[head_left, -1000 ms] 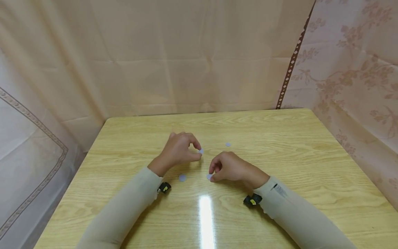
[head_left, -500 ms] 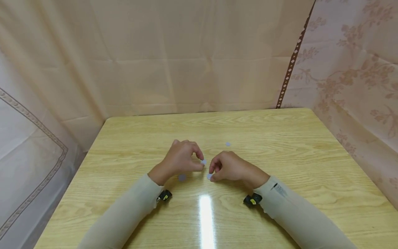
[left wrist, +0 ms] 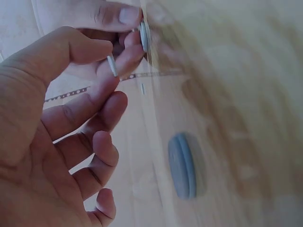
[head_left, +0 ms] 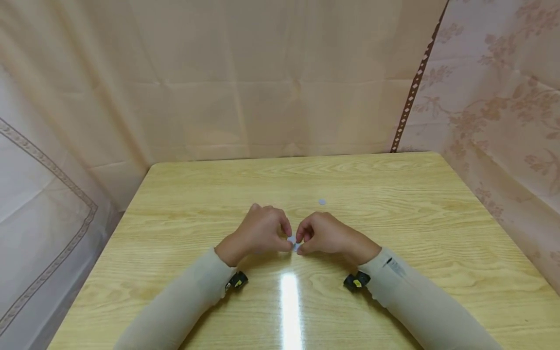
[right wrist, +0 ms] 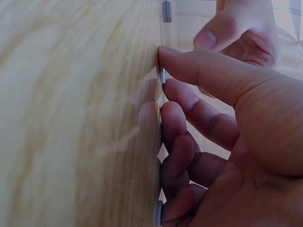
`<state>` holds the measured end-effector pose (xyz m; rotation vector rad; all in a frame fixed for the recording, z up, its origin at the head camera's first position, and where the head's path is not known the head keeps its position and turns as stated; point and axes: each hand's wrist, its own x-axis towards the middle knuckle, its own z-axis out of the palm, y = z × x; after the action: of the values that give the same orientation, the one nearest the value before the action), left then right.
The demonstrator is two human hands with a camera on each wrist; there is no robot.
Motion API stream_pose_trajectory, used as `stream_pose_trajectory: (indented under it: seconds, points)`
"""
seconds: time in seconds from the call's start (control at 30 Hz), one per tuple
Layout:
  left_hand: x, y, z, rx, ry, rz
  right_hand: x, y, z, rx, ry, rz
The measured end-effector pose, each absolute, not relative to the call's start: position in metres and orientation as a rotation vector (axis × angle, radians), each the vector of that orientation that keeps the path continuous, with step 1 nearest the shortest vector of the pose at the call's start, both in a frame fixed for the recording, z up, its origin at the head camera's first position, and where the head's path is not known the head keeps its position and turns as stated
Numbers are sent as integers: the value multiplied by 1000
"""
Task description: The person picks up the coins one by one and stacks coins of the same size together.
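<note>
My left hand (head_left: 262, 231) pinches a thin pale blue-grey disc (left wrist: 112, 65) between thumb and forefinger, held just above the table. Close against it on the right, my right hand (head_left: 325, 236) pinches another small disc (right wrist: 164, 75) at the table surface. In the left wrist view that right-hand disc (left wrist: 144, 37) looks layered, like thin discs lying together. Two discs appear stacked (left wrist: 182, 165) on the table near my left wrist; from the head view my left hand mostly hides them. The fingertips of both hands almost meet.
One more pale disc (head_left: 322, 201) lies flat on the wood-grain table (head_left: 393, 209), beyond my right hand. Curtains (head_left: 271, 87) hang behind the table's back edge and at both sides. A bright light reflection crosses the tabletop in front of the hands.
My left hand has moved toward me and slightly right, carrying its disc down to the right hand's disc. It now covers the stack that showed before. My right hand stays in place.
</note>
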<state>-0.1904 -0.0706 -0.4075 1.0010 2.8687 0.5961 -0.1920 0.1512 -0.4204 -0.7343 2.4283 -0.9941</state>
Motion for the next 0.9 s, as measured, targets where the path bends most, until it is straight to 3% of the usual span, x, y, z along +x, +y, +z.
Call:
stream_pose_trajectory:
  seconds: [0.9]
  points:
    - [-183,-49,-410,944,2839,472,-196,159,-420,-760,2397,-1002]
